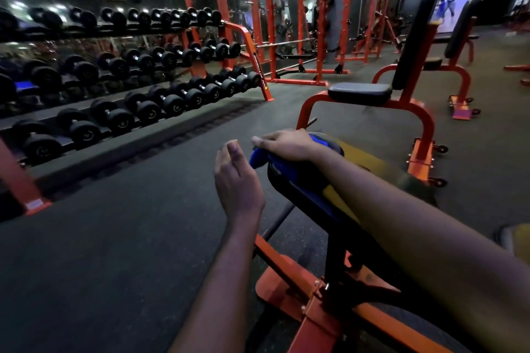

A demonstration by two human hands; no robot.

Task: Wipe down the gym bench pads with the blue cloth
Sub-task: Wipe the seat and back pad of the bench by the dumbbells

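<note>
My right hand (286, 145) presses flat on the blue cloth (259, 158), which lies bunched over the top end of a black and yellow bench pad (321, 195) on an orange frame. Part of the cloth hangs off the pad's left edge. My left hand (236, 178) hovers just left of the pad, fingers loosely curled, holding nothing. A second bench stands farther back, with a black seat pad (360, 94) and an upright black back pad (415, 37).
A long rack of black dumbbells (137, 80) runs along the left. Orange squat racks (286, 23) stand at the back. The orange base (289, 292) of my bench spreads over the dark rubber floor (114, 238). More orange benches (461, 37) stand at the right.
</note>
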